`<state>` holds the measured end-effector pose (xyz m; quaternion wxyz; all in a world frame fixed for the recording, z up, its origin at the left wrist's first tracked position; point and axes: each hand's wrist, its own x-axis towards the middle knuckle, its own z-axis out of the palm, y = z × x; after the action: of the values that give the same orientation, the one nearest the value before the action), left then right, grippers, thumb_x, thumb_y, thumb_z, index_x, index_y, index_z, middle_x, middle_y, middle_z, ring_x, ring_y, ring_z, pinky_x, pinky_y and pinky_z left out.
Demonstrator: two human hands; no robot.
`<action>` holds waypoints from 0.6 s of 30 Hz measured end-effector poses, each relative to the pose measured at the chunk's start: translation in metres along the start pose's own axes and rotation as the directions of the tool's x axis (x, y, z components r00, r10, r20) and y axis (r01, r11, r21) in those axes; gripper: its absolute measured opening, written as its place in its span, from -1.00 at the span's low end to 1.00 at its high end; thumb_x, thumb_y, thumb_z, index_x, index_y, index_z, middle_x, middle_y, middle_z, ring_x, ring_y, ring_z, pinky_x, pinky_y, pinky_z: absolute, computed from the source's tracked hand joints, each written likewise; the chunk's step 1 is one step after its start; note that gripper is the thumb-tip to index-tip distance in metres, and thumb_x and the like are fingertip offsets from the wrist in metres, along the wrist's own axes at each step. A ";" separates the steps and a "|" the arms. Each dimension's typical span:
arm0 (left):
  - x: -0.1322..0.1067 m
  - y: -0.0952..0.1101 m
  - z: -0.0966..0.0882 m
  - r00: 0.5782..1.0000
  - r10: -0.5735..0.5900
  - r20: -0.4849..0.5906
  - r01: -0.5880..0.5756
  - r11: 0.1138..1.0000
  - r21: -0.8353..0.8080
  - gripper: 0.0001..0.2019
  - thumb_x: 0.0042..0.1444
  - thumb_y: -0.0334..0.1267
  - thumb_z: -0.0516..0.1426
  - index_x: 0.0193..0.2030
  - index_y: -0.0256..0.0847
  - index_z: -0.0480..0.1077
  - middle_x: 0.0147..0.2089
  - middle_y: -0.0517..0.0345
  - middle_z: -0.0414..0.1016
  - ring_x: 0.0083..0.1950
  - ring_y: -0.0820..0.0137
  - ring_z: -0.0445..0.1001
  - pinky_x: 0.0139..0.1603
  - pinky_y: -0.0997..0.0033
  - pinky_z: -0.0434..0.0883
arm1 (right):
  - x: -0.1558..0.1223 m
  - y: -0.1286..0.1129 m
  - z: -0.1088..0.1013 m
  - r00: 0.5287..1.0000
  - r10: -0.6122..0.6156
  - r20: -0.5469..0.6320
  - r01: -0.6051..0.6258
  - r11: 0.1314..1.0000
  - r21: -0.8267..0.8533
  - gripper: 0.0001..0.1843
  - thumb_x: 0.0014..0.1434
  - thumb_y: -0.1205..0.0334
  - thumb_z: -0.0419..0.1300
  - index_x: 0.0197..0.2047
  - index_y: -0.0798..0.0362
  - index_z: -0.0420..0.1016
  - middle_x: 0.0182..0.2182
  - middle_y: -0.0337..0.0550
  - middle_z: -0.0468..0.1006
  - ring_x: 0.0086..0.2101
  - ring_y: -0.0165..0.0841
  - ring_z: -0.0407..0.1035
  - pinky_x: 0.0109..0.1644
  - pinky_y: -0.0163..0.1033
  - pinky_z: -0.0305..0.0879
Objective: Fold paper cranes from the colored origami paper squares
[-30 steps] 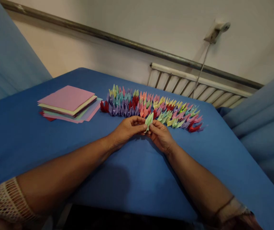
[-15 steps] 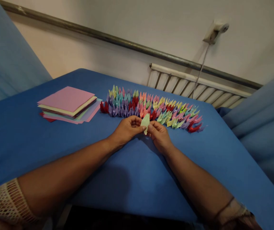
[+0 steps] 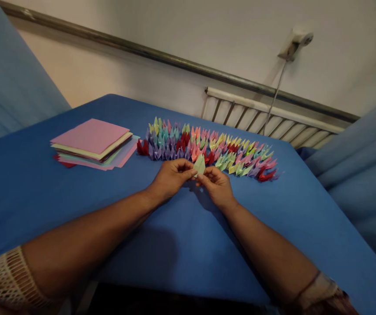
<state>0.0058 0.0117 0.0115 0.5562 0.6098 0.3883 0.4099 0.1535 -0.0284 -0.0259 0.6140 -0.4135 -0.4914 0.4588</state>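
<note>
A small piece of folded pale green origami paper (image 3: 200, 165) is pinched between both hands above the blue table cover. My left hand (image 3: 173, 177) grips its left side between thumb and fingers. From the right, my right hand (image 3: 218, 186) pinches its lower edge, thumb in front. The paper's upper part points upward and shows a crease. Just behind the hands stand rows of folded paper cranes (image 3: 164, 139) in purple, red, pink, yellow, green and blue. The fingertips behind the paper are partly hidden.
A stack of square coloured paper (image 3: 91, 135), pink on top, lies at the left on the blue-covered table (image 3: 115, 103). Behind it are a wall rail (image 3: 174, 59) and a radiator (image 3: 253, 111). Blue curtains (image 3: 365, 162) hang at both sides.
The lower tip of the green paper no longer shows below the fingers. My right thumb and fingers have shifted slightly left and down along its bottom edge; my left hand stays nearly still.
</note>
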 end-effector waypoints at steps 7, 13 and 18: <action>-0.003 0.001 0.003 0.997 -0.042 0.061 0.045 0.998 -0.050 -0.74 -0.11 -0.19 0.32 -0.28 -0.25 0.47 -0.38 0.18 0.52 -0.40 0.45 0.46 -0.36 0.44 0.40 | -0.003 0.000 -0.008 0.986 -0.164 -0.014 0.152 0.942 -0.301 -0.82 0.15 0.10 0.25 -0.38 0.01 0.40 -0.53 -0.31 0.49 -0.51 -0.43 0.37 -0.37 -0.29 0.30; -0.007 0.009 0.005 0.997 -0.021 0.074 0.032 0.989 -0.145 -0.76 -0.17 -0.25 0.36 -0.35 -0.27 0.49 -0.30 0.15 0.53 -0.27 0.42 0.48 -0.23 0.43 0.44 | -0.007 -0.002 -0.008 0.949 -0.310 0.054 0.290 0.795 -0.533 -0.92 0.19 0.22 0.17 -0.34 0.01 0.44 -0.48 -0.28 0.50 -0.46 -0.41 0.38 -0.30 -0.27 0.30; -0.012 0.010 0.007 0.993 -0.115 0.034 0.120 0.963 -0.239 -0.79 -0.17 -0.26 0.37 -0.39 -0.27 0.50 -0.36 0.18 0.52 -0.35 0.47 0.49 -0.33 0.48 0.46 | -0.010 -0.005 -0.005 0.945 -0.322 0.052 0.295 0.777 -0.556 -0.94 0.19 0.22 0.17 -0.32 -0.02 0.44 -0.44 -0.26 0.52 -0.44 -0.39 0.39 -0.30 -0.26 0.31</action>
<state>0.0083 -0.0027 0.0201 0.6534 0.5177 0.3656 0.4140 0.1577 -0.0392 -0.0245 0.5448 -0.4985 -0.6500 0.1792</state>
